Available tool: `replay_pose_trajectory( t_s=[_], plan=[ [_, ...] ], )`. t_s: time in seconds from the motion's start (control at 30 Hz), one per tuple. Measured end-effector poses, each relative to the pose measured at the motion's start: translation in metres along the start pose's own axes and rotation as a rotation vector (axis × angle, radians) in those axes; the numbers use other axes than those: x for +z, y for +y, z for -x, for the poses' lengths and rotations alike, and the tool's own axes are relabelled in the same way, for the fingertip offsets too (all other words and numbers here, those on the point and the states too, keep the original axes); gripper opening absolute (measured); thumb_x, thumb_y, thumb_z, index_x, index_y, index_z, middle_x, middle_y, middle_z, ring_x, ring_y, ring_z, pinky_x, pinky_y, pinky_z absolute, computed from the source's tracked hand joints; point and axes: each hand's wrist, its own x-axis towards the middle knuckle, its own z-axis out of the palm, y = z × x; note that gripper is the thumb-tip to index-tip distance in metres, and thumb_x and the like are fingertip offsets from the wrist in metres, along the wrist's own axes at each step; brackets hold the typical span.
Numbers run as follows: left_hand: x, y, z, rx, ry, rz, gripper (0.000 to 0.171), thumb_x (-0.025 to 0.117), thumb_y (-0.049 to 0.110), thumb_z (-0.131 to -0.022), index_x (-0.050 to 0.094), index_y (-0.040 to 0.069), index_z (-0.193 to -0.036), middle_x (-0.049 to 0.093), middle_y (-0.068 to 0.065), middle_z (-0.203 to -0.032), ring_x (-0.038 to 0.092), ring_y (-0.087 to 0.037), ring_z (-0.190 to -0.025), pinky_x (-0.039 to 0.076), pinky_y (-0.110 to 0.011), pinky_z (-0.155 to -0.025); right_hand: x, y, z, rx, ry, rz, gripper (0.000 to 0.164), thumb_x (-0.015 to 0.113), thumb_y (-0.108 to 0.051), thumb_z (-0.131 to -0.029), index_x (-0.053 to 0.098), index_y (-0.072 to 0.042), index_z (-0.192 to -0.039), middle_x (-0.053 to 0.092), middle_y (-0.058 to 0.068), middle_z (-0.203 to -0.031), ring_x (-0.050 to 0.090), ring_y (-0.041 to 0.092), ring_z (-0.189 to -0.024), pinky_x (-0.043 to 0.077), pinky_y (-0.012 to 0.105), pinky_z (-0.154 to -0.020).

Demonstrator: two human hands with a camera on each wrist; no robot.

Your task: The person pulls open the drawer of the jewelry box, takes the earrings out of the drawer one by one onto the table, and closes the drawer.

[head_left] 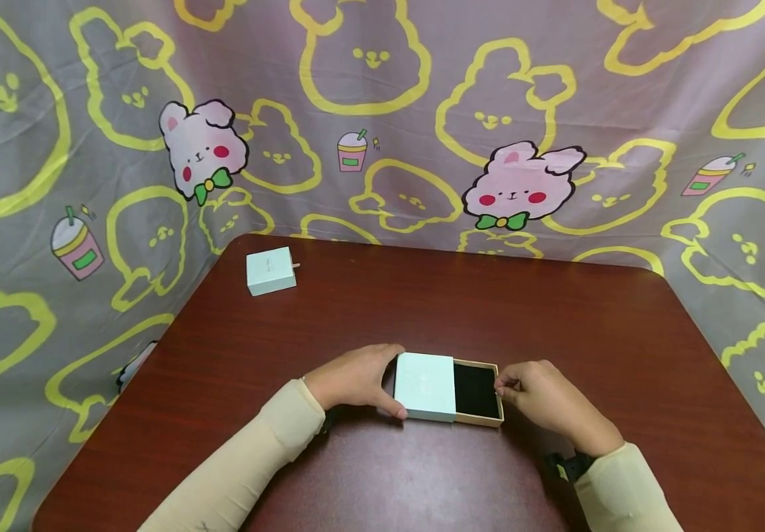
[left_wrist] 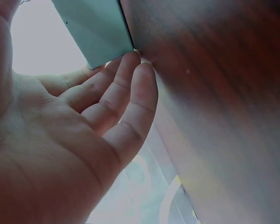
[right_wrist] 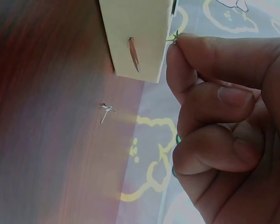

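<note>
A pale mint drawer box [head_left: 425, 386] lies on the table with its inner tray [head_left: 478, 423] pulled out to the right, baring a black pad [head_left: 475, 390]. My left hand [head_left: 359, 378] holds the sleeve's left end, thumb on the near side and fingers on the far side; its fingertips touch the box [left_wrist: 95, 30] in the left wrist view. Between thumb and forefinger, my right hand [head_left: 549, 391] pinches a tiny silver stud earring [right_wrist: 176, 37] beside the tray's right end. A similar earring [right_wrist: 107, 109] lies on the table in the right wrist view. A ribbon pull [right_wrist: 134, 55] hangs from the tray's end.
Another pale mint box [head_left: 271, 271], closed and with a small tab on its right, sits at the table's far left. Patterned cloth [head_left: 409, 140] surrounds the back and sides of the reddish-brown table [head_left: 489, 303].
</note>
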Motion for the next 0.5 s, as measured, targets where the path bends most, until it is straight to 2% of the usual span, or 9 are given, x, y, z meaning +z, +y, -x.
replay_pose_trajectory(
  t_s=[0.5],
  plan=[
    [0.0, 0.0002, 0.0008, 0.006, 0.003, 0.001, 0.103, 0.083, 0.062, -0.064, 0.045, 0.005, -0.141, 0.053, -0.004, -0.135, 0.05, -0.016, -0.121, 0.04, -0.032, -0.101, -0.0007, 0.0005, 0.0029, -0.014, 0.022, 0.025, 0.014, 0.071, -0.003, -0.085, 0.069, -0.016, -0.079, 0.058, -0.013, -0.071, 0.049, 0.003, -0.062, 0.043, 0.026, -0.055]
  ],
)
